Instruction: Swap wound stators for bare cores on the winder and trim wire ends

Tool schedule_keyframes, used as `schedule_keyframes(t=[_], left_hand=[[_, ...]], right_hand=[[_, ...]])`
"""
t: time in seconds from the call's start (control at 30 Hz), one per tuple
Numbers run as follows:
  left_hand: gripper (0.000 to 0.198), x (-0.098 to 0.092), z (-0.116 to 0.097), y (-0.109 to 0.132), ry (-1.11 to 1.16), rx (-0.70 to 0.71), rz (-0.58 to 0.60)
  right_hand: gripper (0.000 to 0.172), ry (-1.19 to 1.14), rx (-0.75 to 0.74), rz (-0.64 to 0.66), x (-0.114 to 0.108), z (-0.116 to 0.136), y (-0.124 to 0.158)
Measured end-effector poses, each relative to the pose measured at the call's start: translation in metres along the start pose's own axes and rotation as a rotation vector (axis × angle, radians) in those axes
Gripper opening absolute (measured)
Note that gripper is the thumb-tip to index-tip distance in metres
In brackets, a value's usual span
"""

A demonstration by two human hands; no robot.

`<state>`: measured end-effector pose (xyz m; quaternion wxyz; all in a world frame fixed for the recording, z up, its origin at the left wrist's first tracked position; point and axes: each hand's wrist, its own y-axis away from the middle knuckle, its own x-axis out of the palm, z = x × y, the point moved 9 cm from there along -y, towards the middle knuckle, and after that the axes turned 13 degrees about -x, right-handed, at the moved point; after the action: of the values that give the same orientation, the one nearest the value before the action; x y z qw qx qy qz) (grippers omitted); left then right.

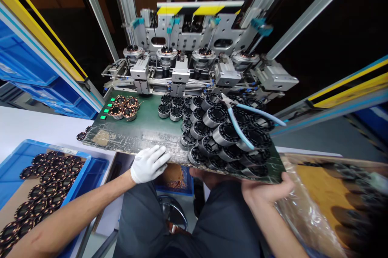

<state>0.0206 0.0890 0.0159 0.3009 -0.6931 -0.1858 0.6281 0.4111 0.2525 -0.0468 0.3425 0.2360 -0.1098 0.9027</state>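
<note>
left of centre in the frame, we see four silver-sided stators (117,111) wound with copper on the green surface (148,122). below centre, our white-gloved left hand (150,164) rests on its front edge, fingers extended, slightly spread. right of centre crowd unwound cores (212,123), black-topped, slotted rings. our bare right hand (266,191), lower right, hides its fingers; we cannot tell their state.

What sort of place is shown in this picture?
Most likely a factory workstation, perhaps for motor parts: a machine stands behind stacked metal rings on a green board, and copper-wound rings lie in a blue tray.
</note>
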Motion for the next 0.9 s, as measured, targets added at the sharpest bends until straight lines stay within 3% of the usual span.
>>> schedule_keyframes(t=[0.9], left_hand=[[0.032, -0.006, -0.0013, -0.0056, 0.022, -0.004, -0.024]], right_hand=[[0.046, -0.055, 0.0, -0.015, 0.0003, -0.0006, -0.0002]])
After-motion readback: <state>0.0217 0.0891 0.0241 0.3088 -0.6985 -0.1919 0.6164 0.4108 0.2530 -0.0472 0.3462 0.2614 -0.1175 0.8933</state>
